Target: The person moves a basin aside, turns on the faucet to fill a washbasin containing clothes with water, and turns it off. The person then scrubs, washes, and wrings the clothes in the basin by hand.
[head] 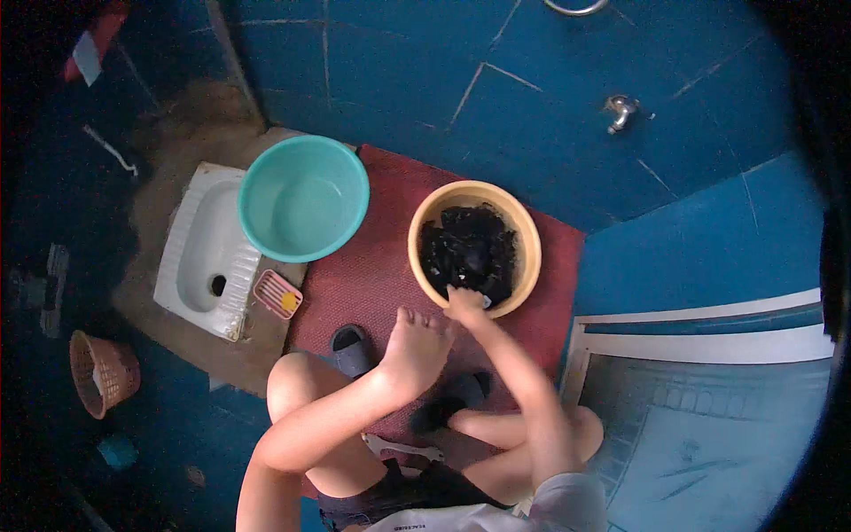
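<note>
A yellow plastic basin point(536, 256) holds wet-looking black cloth point(469, 246) with small pale flecks or suds on it. My right hand point(467, 304) reaches over the near rim and touches the cloth; its fingertips are partly hidden, so whether it grips is unclear. A small white patch shows beside those fingers. My left hand point(420, 346) hangs in front of the basin, outside its rim, above the slippers. Its fingers point away from me and look foreshortened, and nothing held can be seen in it.
Left of the yellow basin stands a turquoise basin point(302, 199), partly over a white squat toilet point(206, 246). A pink soap dish point(278, 294) with a yellow piece lies near it. Red matting point(339, 279) covers the floor. A tap point(621, 114) juts from the blue wall. A basket point(106, 376) is at left.
</note>
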